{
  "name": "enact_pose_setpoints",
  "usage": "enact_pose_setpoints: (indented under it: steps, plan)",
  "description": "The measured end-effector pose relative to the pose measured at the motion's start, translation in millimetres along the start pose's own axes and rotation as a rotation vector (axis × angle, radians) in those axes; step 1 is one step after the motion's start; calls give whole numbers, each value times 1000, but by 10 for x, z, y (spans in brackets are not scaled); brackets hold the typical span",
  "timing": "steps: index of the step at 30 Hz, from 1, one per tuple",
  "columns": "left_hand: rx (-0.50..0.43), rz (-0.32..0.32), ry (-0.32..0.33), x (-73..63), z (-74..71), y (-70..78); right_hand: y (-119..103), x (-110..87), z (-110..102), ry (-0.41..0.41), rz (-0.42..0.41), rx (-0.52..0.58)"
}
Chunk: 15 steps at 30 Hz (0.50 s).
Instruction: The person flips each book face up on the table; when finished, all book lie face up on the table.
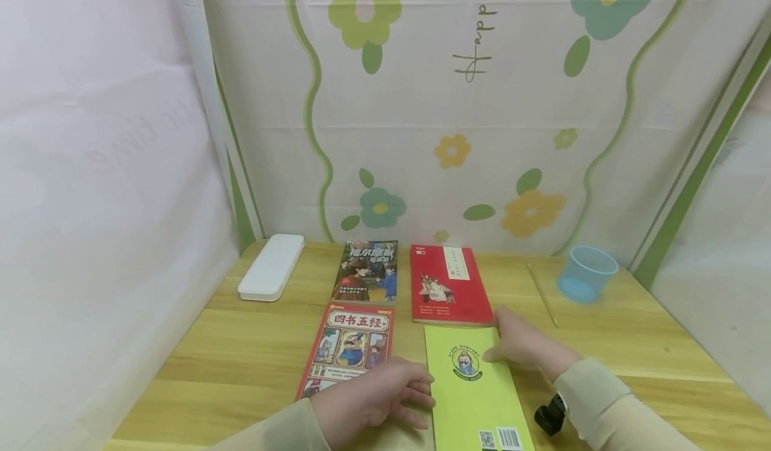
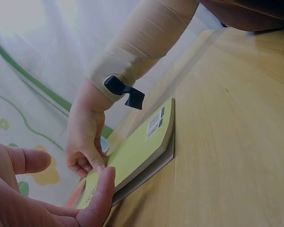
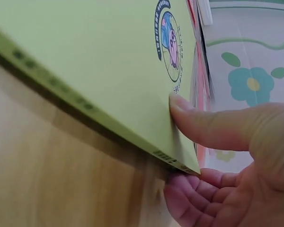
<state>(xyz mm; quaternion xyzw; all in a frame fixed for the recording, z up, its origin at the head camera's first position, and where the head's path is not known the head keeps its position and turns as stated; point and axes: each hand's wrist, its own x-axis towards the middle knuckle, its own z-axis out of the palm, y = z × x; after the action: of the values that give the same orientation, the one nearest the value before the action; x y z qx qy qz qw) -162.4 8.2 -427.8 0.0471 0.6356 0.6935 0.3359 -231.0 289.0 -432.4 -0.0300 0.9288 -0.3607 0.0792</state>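
Observation:
A yellow-green book point(image 1: 466, 407) lies at the front of the table, a round cartoon emblem and a barcode on its upper face. My right hand point(image 1: 525, 341) pinches its right edge near the far corner, thumb on top and fingers underneath. In the right wrist view the book's spine point(image 3: 99, 118) stands a little off the wood. My left hand point(image 1: 385, 394) is at the book's left edge with relaxed, parted fingers; whether the fingertips touch it I cannot tell. Partly behind the left forearm lies a red-bordered comic-style book point(image 1: 352, 344).
Farther back lie a dark illustrated book point(image 1: 367, 270) and a red book point(image 1: 448, 284). A white case point(image 1: 272, 267) sits at the back left. Toward the back right are a thin pencil-like stick point(image 1: 543, 295) and a translucent blue cup point(image 1: 587, 275). Printed curtains point(image 1: 421, 103) enclose the table.

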Motion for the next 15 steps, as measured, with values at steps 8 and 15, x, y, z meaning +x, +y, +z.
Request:
enact_pose_setpoints:
  steps: [8,15]
  plan:
    - [1,3,-3,3,2,-7,21,-25,44,21,-9,101]
    - [11,-2,-6,14,-10,-12,129,-24,5,-35,-3,385]
